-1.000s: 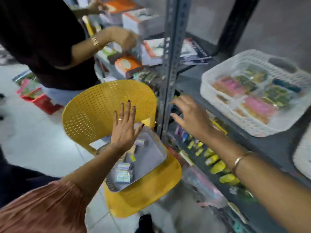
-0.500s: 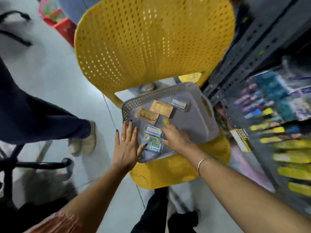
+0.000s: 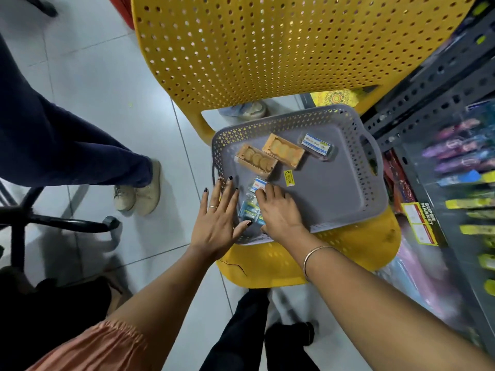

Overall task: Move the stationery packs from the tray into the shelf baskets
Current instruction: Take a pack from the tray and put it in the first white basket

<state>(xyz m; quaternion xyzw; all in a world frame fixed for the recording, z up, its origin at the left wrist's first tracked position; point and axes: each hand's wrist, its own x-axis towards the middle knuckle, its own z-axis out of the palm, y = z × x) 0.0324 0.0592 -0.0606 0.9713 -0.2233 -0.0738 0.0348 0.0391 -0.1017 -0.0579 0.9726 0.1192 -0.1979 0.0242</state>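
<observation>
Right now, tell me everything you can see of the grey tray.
The grey tray looks plastic: solid flat floor, perforated walls, a cut-out handle on its right side. It sits askew on the yellow chair seat. Inside lie two tan boxes, a labelled clear pack, a yellow sticker and clear packs at the near-left corner. The left hand lies across that corner's rim; the right hand lies over those packs.

Tray [image 3: 334, 188] open at right; chair back [image 3: 267, 49] rises behind.

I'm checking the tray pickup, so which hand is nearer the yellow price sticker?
Right. The right hand is over the tray, just below-left of the yellow sticker; the left hand is farther left, at the tray's edge.
</observation>
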